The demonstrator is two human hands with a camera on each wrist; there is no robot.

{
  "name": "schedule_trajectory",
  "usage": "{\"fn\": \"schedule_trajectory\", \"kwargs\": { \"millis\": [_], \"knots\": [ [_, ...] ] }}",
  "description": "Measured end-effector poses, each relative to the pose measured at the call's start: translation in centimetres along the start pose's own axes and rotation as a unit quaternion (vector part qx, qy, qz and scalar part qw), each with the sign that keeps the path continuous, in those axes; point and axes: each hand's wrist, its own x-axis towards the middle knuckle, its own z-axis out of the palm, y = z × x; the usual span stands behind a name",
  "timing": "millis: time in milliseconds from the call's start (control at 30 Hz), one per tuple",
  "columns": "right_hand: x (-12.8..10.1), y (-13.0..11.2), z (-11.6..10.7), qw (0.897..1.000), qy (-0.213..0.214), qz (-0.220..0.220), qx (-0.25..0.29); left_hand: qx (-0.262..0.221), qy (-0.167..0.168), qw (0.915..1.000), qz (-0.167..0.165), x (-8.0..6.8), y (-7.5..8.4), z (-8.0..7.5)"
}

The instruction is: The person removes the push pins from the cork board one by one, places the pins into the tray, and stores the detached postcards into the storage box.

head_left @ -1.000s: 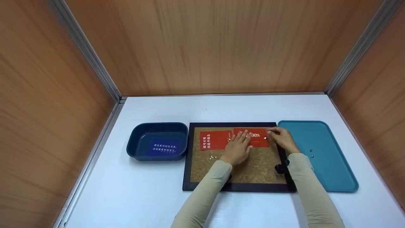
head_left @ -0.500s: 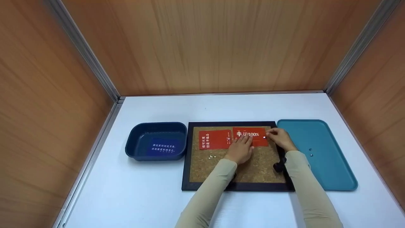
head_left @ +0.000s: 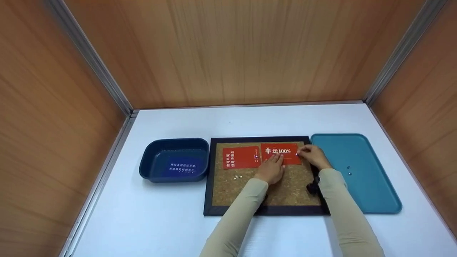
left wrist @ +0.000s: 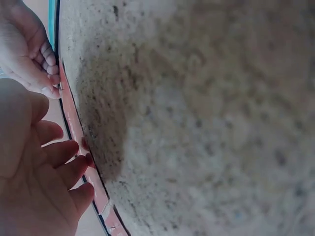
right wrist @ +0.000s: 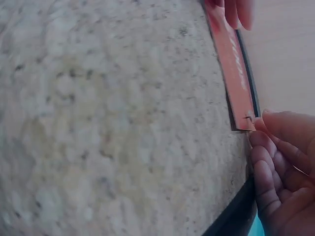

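Head view: cork board (head_left: 250, 192) w/ black frame lies mid-table (head_left: 160, 221), dark blue tub (head_left: 174, 159) just beside its left edge, teal tray (head_left: 371, 185) touching or nearly touching its right edge. Two red cards sit along the board's far edge: left card (head_left: 240, 157) and right card (head_left: 280, 153) printed "100%", side by side, edges about meeting. Left hand (head_left: 272, 170) lies flat, fingers straight, pressing the right card's near-left part. Right hand (head_left: 313, 156) is at that card's right edge, fingers curled in a pinch on a small pin (head_left: 297, 154), prob. a pushpin, too small to be sure. A few loose pins (head_left: 237, 176) lie on bare cork near the left card. Two small pins (head_left: 348, 170) sit in the tray. Open room: near half of the board, wide bare table in front and behind; wood walls close in on three sides.

Left wrist view: cork fills most of the pic; red card (left wrist: 74, 123) seen edge-on, left hand's fingers (left wrist: 59, 152) straight w/ tips on it; right hand (left wrist: 27, 49) at the card's far end.

Right wrist view: right hand's fingers (right wrist: 275, 147) bunched at the card (right wrist: 236, 73) corner by the black frame (right wrist: 231, 221); other hand's fingertips (right wrist: 236, 10) at the top.

Vs. 0.5 s ago: both hands in nearly the same spots, left hand slightly nearer, more of the "100%" print shows; cards, tub, tray unmoved.
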Motion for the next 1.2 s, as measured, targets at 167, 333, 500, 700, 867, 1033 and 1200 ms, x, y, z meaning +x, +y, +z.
{"fn": "schedule_trajectory", "kwargs": {
  "millis": [167, 333, 500, 700, 867, 1033, 1200],
  "knots": [
    [0.00, -0.03, 0.03, 1.000, 0.013, 0.002, -0.014, -0.004, -0.008, 1.0000, 0.003, -0.07, -0.07, 0.00],
    [-0.05, -0.07, -0.11, 0.999, 0.020, 0.000, -0.028, 0.001, -0.019, 0.9998, 0.003, 0.10, 0.10, -0.08],
    [-0.11, -0.13, -0.02, 0.999, 0.015, -0.001, -0.033, 0.007, -0.022, 0.9997, -0.002, 0.06, 0.35, 0.12],
    [-0.19, -0.13, -0.11, 0.999, 0.007, 0.005, -0.034, 0.008, -0.022, 0.9997, -0.003, -0.17, 0.52, 0.34],
    [-0.05, -0.24, -0.26, 0.999, -0.002, 0.003, -0.036, 0.017, -0.022, 0.9996, 0.000, -0.22, 0.51, 0.18],
    [0.11, -0.46, -0.19, 0.999, -0.009, 0.004, -0.042, 0.017, -0.017, 0.9997, 0.000, -0.21, 0.39, -0.05],
    [0.20, -0.68, -0.19, 0.998, -0.019, 0.006, -0.053, 0.017, -0.015, 0.9997, -0.001, -0.25, 0.27, -0.11]
  ]
}}
